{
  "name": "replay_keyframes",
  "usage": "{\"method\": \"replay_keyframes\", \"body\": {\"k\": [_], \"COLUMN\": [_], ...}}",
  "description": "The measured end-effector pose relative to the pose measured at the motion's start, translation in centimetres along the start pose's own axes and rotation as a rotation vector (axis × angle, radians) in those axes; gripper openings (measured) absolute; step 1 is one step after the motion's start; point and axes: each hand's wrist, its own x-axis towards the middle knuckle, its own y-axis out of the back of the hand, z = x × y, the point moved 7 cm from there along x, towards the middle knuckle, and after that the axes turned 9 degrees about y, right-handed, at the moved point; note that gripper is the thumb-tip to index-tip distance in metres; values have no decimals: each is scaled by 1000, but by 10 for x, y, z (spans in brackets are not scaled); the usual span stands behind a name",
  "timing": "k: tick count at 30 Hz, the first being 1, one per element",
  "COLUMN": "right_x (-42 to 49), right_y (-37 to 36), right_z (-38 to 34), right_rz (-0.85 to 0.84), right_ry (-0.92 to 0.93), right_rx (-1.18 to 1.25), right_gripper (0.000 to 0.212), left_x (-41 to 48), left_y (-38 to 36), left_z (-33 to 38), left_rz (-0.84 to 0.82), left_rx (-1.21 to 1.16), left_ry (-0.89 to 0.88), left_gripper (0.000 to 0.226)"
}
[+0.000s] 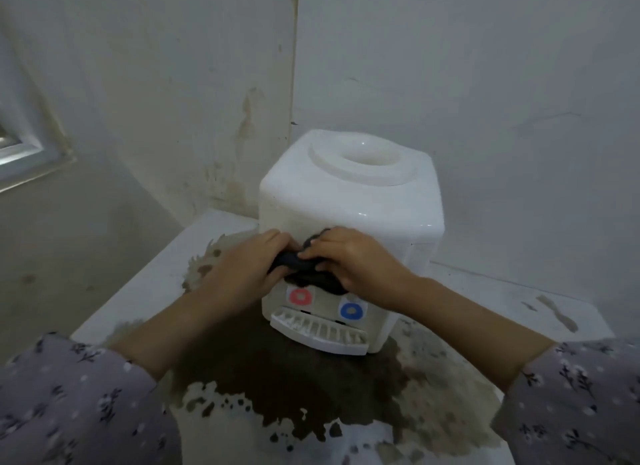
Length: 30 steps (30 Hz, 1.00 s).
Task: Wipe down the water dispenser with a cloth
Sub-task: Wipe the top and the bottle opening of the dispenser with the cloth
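A small white plastic water dispenser [349,201] is set on a white worktop [519,302] w/ worn dark patches, in a corner of the walls. A dark crumpled cloth [301,265] is held against its front face, just above the red round tap button [300,296] & the blue round tap button [352,310]. The cloth is gripped by the left hand [239,274] at its L end and the right hand [356,260] at its R end. Fingers [311,253] are curled round the fabric, tips nearly meeting mid-cloth. The cloth's long axis runs L-R across the panel. The buttons & ribbed white drip tray [318,333] lie directly below the fingers, so a downward stroke is prob. called for next. Both hands are judged equally near.
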Motion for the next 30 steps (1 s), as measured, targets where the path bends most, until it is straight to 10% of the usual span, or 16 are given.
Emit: {"method": "replay_keyframes", "body": {"k": [14,22,30], "right_x": [-34,-33,-30], "right_y": [45,41,54], "right_z": [13,5,25], "right_rz": [109,-168,518], "right_ry": [-601,-690,-962], "right_rx": [778,909,1245], "right_gripper": [18,69,27], "left_x": [15,44,61], "left_y": [48,62,71], "left_z": [32,17,-11], "left_rz": [-94,-170,-253], "left_rx": [-509,-802,-1021], "left_ry": [64,236,503], "left_gripper": [9,32,30]}}
